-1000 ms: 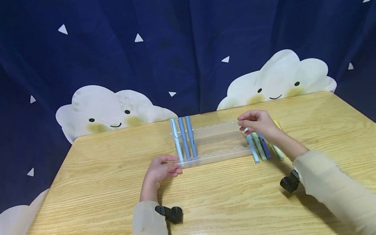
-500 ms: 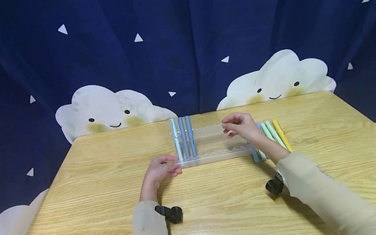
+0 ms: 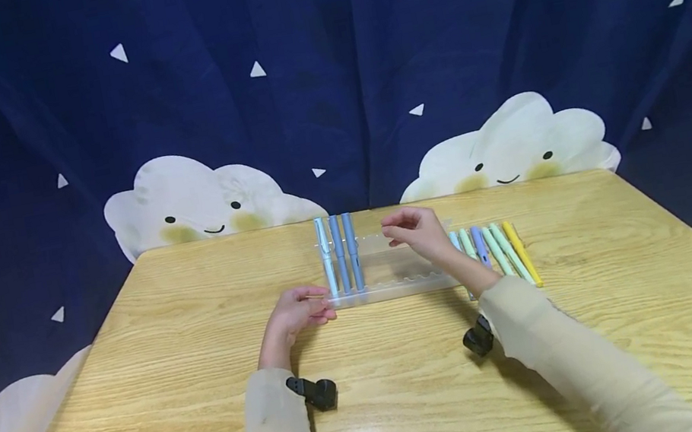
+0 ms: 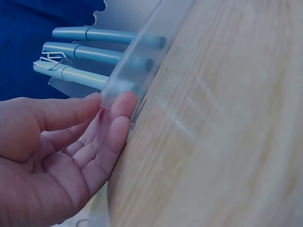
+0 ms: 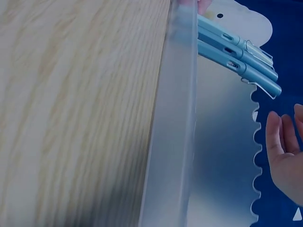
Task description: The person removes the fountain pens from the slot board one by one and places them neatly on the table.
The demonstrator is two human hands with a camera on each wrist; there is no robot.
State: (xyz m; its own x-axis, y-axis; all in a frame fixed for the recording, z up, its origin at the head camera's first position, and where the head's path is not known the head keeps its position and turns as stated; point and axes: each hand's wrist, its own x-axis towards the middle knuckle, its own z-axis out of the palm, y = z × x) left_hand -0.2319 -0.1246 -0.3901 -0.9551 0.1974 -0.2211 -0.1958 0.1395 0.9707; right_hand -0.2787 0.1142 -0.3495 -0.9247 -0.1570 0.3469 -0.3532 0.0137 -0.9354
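Observation:
A translucent pen rack (image 3: 394, 290) with notched edges stands on the table, three capped pens leaning side by side at its left end: a light blue pen (image 3: 326, 258) and two darker blue pens (image 3: 353, 253). My left hand (image 3: 296, 309) pinches the rack's front left corner between thumb and fingers; the left wrist view shows this grip close up. Above the notched back edge is my right hand (image 3: 416, 230), its fingers loosely bent and nothing between them. In the right wrist view the right hand (image 5: 286, 153) appears beside the notches, to the right of the pens.
Right of the rack lies a row of several pens: a purple pen (image 3: 480, 246), a yellow pen (image 3: 523, 254), and light green and light blue ones. My right forearm covers part of the row. A dark blue curtain (image 3: 322, 81) with clouds hangs behind the wooden table (image 3: 205, 364).
My right hand has moved left along the rack's back edge, from its right end toward the standing pens, uncovering more of the loose pens. My left hand has stayed at the corner.

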